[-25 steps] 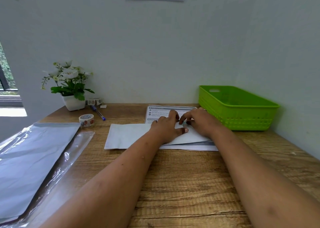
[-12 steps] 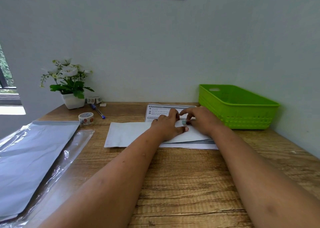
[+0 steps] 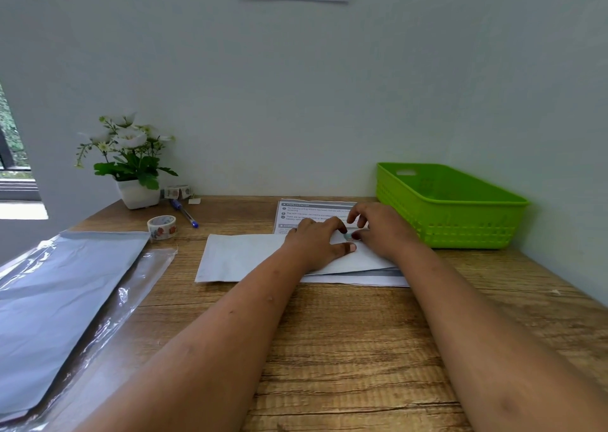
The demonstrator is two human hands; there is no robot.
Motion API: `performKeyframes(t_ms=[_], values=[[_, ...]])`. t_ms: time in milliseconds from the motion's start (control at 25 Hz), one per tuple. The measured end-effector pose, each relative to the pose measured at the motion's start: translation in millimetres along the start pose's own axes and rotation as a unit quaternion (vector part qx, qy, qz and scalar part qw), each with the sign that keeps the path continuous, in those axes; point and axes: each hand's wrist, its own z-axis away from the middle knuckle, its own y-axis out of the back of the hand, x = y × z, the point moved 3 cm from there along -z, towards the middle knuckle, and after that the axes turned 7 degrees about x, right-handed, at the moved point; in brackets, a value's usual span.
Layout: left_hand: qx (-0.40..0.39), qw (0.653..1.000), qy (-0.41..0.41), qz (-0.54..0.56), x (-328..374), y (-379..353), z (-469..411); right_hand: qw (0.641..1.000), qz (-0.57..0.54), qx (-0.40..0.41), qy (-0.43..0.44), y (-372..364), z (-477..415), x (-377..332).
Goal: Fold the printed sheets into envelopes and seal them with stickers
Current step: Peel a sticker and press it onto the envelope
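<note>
A folded white envelope (image 3: 243, 257) lies across a stack of printed sheets (image 3: 316, 209) in the middle of the wooden table (image 3: 345, 333). My left hand (image 3: 316, 244) presses flat on the envelope's right half, thumb stretched toward me. My right hand (image 3: 385, 231) rests beside it with arched fingers, its thumb tip touching a small greenish sticker (image 3: 347, 236) on the envelope flap. The hands hide most of the flap.
A green plastic basket (image 3: 460, 221) stands at the back right. A patterned tape roll (image 3: 162, 227), a blue pen (image 3: 184, 213) and a potted flower (image 3: 138, 193) sit at the back left. A clear plastic sleeve holding grey sheets (image 3: 65, 287) covers the left side.
My right hand's fingers have lifted and drawn slightly right, so the sticker shows between the two hands. My left hand keeps pressing the envelope in the same place.
</note>
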Motion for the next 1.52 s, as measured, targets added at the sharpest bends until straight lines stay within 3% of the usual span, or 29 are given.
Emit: performKeyframes(t_ms=[240,560,800,1040,1280,1520], values=[[-0.002,1.0,-0.005,-0.015,0,0,-1,0.999,0.012,-0.041,-0.005,7,7,-2],[-0.009,0.998,-0.02,-0.066,3,0,-1,0.988,0.128,-0.081,-0.026,16,9,-1],[-0.022,0.996,-0.019,-0.079,6,2,3,0.989,0.106,-0.102,-0.016,14,12,-4],[0.026,0.981,-0.037,-0.188,13,11,12,0.983,0.139,-0.121,-0.019,15,7,-4],[0.053,0.98,-0.036,-0.186,15,17,14,0.99,0.066,-0.122,-0.005,25,13,-4],[0.05,0.987,-0.022,-0.148,21,18,16,0.984,0.1,-0.149,-0.003,25,14,-11]])
